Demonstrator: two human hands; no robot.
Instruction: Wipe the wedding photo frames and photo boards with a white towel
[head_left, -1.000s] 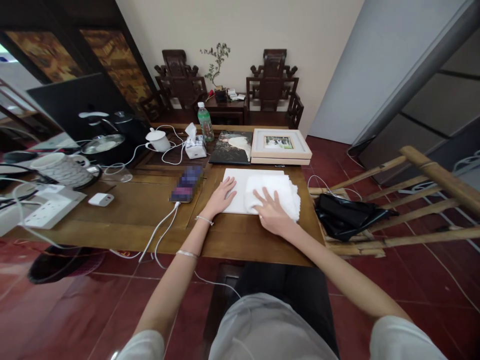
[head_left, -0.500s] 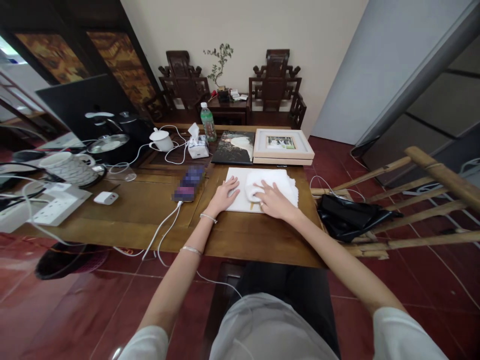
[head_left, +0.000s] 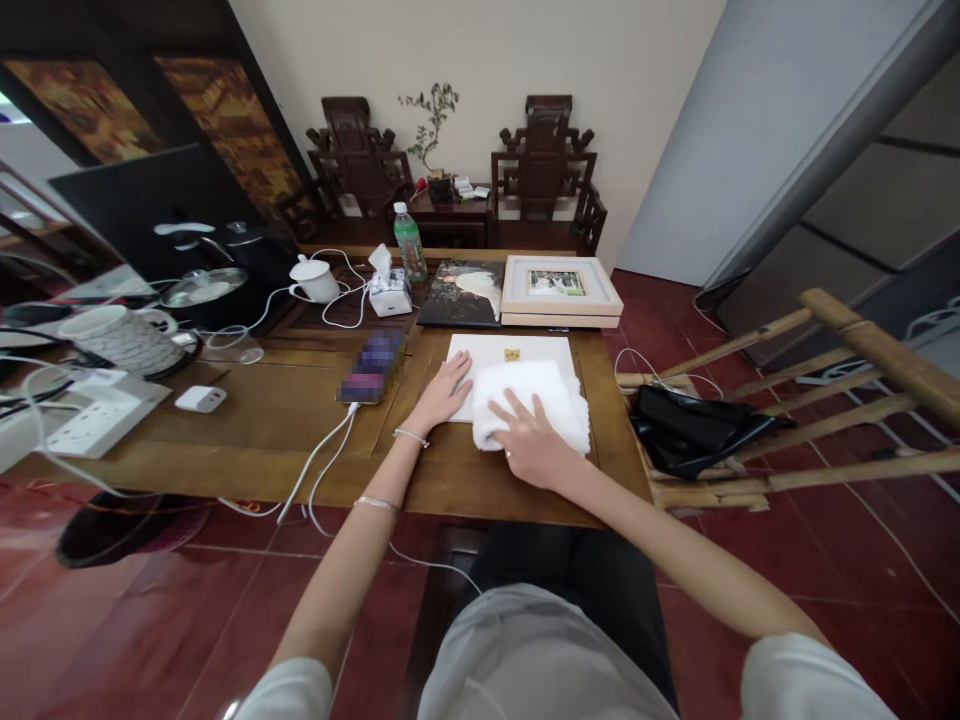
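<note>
A white flat panel lies on the wooden table, with a small gold-coloured fitting near its far edge. On the panel's left side rests my left hand, open, fingers stretched out flat. A folded white towel covers the near right part of the panel and hangs over its near edge. My right hand presses on the towel from above with its fingers spread. The towel hides what lies under it.
Behind the panel lie a pale picture frame and a dark photo panel. To the left are a phone on a white cable, a tissue box, a green bottle and a power strip. A bamboo rack stands right.
My right hand has drawn the towel toward me, from the far part of the panel to its near edge, uncovering the gold fitting. My left hand has stayed on the panel.
</note>
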